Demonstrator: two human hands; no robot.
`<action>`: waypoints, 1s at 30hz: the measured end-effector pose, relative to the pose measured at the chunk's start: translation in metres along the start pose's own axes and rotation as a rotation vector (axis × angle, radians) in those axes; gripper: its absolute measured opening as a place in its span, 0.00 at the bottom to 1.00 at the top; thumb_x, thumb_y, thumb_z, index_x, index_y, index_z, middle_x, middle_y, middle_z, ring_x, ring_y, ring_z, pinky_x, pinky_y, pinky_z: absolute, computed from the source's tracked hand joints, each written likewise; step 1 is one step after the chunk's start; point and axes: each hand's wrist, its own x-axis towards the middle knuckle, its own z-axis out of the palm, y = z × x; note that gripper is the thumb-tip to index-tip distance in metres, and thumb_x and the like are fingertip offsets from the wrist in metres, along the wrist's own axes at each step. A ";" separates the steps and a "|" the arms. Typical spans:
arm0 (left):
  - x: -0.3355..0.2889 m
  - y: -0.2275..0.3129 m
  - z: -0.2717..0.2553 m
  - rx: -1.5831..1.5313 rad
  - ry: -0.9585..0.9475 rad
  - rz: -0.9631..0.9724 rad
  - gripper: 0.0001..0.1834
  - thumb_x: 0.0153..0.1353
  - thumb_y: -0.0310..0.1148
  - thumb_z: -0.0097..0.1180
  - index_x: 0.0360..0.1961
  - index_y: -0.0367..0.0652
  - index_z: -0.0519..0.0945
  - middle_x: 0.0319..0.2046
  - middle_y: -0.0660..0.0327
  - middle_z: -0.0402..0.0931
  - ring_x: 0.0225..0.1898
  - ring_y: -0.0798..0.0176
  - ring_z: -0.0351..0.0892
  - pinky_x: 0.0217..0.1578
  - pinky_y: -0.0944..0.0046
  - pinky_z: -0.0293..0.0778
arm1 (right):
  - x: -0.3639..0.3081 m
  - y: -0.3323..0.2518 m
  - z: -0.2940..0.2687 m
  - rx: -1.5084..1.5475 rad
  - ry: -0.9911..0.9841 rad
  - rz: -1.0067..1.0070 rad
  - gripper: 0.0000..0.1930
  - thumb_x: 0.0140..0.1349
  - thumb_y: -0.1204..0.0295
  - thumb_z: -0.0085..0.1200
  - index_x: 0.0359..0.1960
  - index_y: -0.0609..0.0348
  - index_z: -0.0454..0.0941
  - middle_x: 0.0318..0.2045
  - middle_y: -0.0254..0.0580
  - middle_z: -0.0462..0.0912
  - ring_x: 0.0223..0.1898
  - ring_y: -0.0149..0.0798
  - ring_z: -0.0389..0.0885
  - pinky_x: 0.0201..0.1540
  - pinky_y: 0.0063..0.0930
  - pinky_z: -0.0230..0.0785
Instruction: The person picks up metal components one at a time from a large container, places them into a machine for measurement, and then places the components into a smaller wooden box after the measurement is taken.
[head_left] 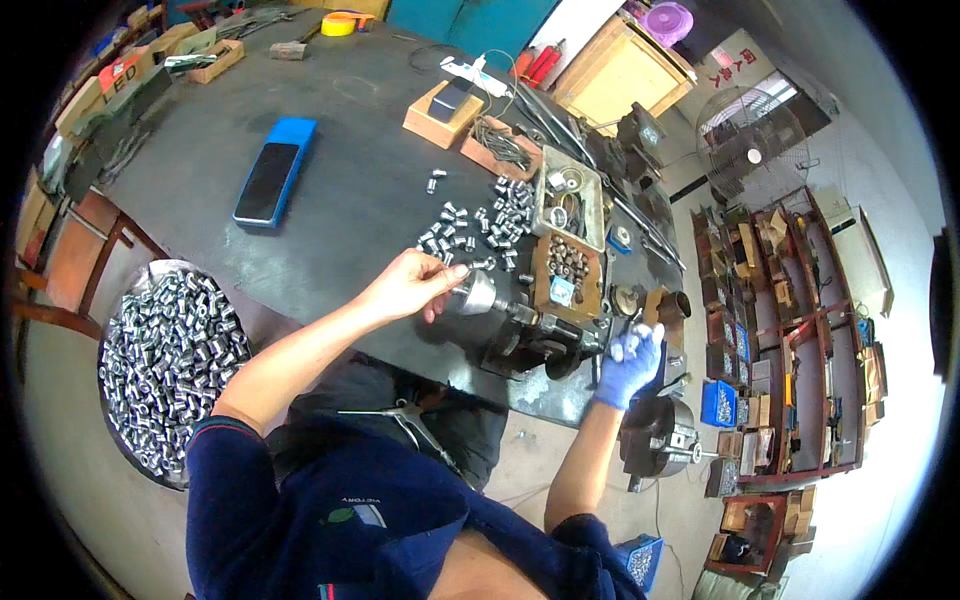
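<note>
My bare left hand [412, 285] is at the mouth of a silvery cone-shaped chuck [480, 294], thumb and fingers pinched together. Whatever they pinch is mostly hidden by the fingers. The chuck belongs to a dark bench-mounted fixture [545, 340] at the table's near edge. To the right of that fixture, my right hand [630, 365], in a blue glove, has its fingers curled closed; what lies inside them is hidden. Just beyond the chuck, several small shiny metal sleeves [508, 212] lie loose on the dark table [350, 200].
A big round tub of metal sleeves [172, 365] stands at the left. Beyond the fixture are a wooden box of small brownish parts [545, 290] and a pale tray [598, 215]. A blue-cased device [275, 172] lies on the table. A dark machine [655, 435] stands right of the table.
</note>
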 end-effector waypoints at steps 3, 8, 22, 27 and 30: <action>0.001 -0.009 0.001 -0.089 0.007 0.000 0.25 0.59 0.48 0.51 0.20 0.32 0.76 0.13 0.61 0.71 0.13 0.70 0.72 0.13 0.71 0.68 | -0.037 -0.004 -0.023 0.022 -0.010 -0.040 0.19 0.64 0.57 0.43 0.22 0.59 0.71 0.10 0.28 0.63 0.08 0.21 0.56 0.08 0.14 0.48; 0.001 -0.005 -0.001 -0.099 -0.011 0.010 0.23 0.57 0.46 0.55 0.21 0.31 0.76 0.14 0.59 0.72 0.14 0.68 0.73 0.15 0.70 0.70 | -0.041 0.036 -0.098 -0.006 0.089 0.264 0.15 0.61 0.57 0.47 0.25 0.55 0.72 0.17 0.32 0.73 0.12 0.25 0.65 0.08 0.18 0.52; -0.212 -0.050 -0.160 0.710 0.821 -0.220 0.22 0.50 0.45 0.58 0.17 0.33 0.76 0.11 0.55 0.70 0.14 0.61 0.73 0.18 0.61 0.68 | 0.004 0.003 -0.026 0.026 -0.213 -0.068 0.13 0.67 0.64 0.35 0.29 0.56 0.67 0.16 0.29 0.64 0.11 0.21 0.57 0.10 0.15 0.49; -0.315 -0.064 -0.193 1.367 1.040 -0.515 0.15 0.47 0.39 0.59 0.27 0.37 0.76 0.26 0.49 0.76 0.29 0.49 0.76 0.30 0.54 0.70 | -0.052 -0.006 -0.040 -0.025 -0.065 -0.021 0.19 0.65 0.57 0.40 0.21 0.56 0.69 0.10 0.28 0.61 0.09 0.22 0.55 0.09 0.15 0.48; -0.292 -0.039 -0.178 1.397 1.065 -0.430 0.16 0.49 0.37 0.58 0.34 0.35 0.75 0.30 0.45 0.76 0.34 0.47 0.76 0.34 0.53 0.70 | -0.061 0.019 -0.062 -0.051 0.077 0.124 0.18 0.64 0.58 0.43 0.21 0.55 0.70 0.10 0.24 0.60 0.09 0.21 0.54 0.09 0.14 0.45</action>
